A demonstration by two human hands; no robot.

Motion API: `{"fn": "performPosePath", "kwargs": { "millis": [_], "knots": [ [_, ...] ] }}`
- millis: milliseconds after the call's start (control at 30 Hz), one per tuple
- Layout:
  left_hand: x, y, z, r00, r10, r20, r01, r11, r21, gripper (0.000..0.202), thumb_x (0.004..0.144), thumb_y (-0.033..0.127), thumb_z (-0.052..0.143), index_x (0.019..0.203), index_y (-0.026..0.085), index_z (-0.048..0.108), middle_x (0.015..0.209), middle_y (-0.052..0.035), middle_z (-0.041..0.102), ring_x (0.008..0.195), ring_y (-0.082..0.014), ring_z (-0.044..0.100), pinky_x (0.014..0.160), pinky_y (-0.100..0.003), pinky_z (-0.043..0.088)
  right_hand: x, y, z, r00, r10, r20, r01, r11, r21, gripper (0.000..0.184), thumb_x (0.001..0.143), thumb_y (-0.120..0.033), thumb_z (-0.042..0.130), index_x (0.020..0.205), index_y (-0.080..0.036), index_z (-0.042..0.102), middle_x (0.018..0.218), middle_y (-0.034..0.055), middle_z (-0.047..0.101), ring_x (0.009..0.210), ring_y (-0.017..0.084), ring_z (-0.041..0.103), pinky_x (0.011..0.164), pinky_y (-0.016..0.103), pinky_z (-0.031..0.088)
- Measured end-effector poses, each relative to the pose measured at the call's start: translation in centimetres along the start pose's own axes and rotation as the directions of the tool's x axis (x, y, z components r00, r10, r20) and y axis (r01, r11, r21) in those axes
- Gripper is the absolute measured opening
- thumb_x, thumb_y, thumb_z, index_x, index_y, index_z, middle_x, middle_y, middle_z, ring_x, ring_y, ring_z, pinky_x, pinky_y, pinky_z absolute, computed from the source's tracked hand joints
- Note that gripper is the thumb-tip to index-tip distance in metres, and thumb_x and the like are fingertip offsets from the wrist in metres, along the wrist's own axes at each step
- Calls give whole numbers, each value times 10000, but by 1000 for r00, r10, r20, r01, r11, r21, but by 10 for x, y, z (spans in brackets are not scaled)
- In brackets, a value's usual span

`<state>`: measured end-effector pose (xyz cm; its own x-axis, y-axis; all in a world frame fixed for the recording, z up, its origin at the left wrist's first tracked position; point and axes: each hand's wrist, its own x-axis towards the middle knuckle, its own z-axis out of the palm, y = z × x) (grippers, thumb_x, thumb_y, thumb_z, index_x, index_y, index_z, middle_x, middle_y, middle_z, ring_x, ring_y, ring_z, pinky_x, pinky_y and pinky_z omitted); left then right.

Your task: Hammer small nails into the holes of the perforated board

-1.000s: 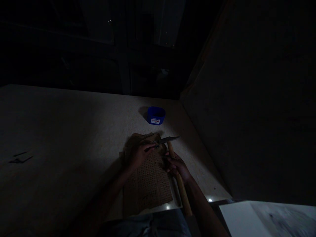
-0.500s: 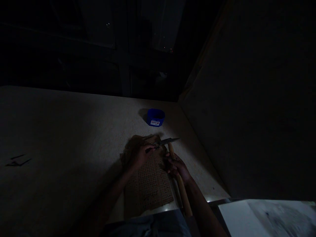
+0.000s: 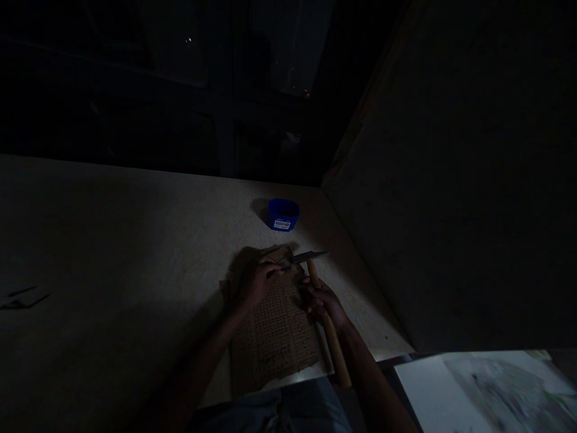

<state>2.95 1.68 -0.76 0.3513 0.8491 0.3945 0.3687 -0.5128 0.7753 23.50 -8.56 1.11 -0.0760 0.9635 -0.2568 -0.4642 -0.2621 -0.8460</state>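
My right hand is wrapped round the wooden handle of a hammer. The dark, pointed metal hammer head sits just beyond those fingers, above the far right corner of a sheet of brown cardboard. Rows of small marks or holes cover the cardboard, which lies on the pale tabletop. Over its far part, my left hand is closed, its fingertips at a small dark piece close to the hammer head. The dim light hides what kind of piece this is.
A blue plastic tub with a white label stands beyond the cardboard. Thin dark tools lie at the far left of the tabletop. A dark panel rises along the right side. Below it is a white patterned surface.
The view has shifted slightly, so the dark tools sit nearer the left edge. Both hands keep almost the same pose, and the hammer has hardly moved.
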Motion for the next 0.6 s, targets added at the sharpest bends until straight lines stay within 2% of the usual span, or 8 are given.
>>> {"fn": "performPosePath", "kwargs": {
  "millis": [333,500,600],
  "knots": [
    [0,6,-4,1000,-5,13,5,1000,26,113,865,132,697,887,212,774,947,-44,730,906,-188,685,858,-353,549,-1,0,2,999,4,-32,-5,1000,-15,423,748,-394,840,1041,-187,616,451,-167,358,321,31,239,419,185,441],
    [-1,6,-4,1000,-8,22,7,999,52,91,885,167,683,861,208,761,938,-42,718,902,-185,683,846,-338,548,-1,-2,5,1000,-2,-8,2,1000,6,397,763,-379,829,1035,-188,612,447,-165,366,321,27,221,434,190,442],
    [-1,1,-1,1000,6,26,-7,999,47,91,891,180,683,865,212,763,938,-38,722,914,-185,686,862,-341,548,-3,-4,7,1000,4,5,-4,1000,25,393,763,-366,825,1039,-189,608,445,-159,371,330,30,216,409,178,381]
  ]
}}
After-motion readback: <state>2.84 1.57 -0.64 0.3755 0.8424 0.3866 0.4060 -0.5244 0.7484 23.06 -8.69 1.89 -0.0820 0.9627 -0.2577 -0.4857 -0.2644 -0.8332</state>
